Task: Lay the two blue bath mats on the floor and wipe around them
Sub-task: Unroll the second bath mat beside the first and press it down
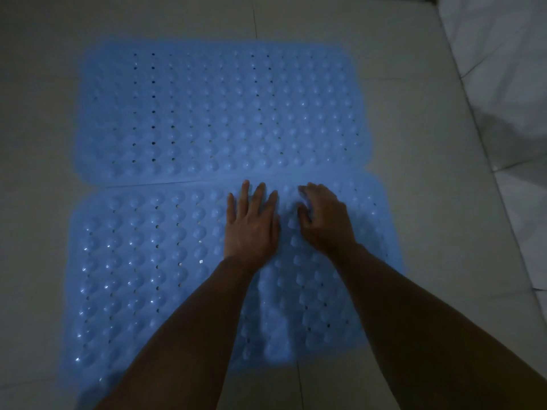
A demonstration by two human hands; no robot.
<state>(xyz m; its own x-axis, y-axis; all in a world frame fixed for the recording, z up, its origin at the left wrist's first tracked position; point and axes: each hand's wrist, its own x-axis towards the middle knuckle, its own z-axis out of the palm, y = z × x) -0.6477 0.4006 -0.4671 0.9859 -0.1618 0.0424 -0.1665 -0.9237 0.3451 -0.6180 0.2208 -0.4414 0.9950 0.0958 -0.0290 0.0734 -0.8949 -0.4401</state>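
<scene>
Both mats look down already: far mat [219, 113] in the upper middle, near mat [154, 267] touching it below. Left hand [251, 223] presses flat and open, right hand [322, 220] curled loosely, gripping nothing. Wiping the floor [429, 202] still looks undone, no cloth visible.

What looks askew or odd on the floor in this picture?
The near mat sits slightly skewed against the far mat: it overlaps it on the right, while a thin gap opens on the left. Both hands press the near mat.
</scene>
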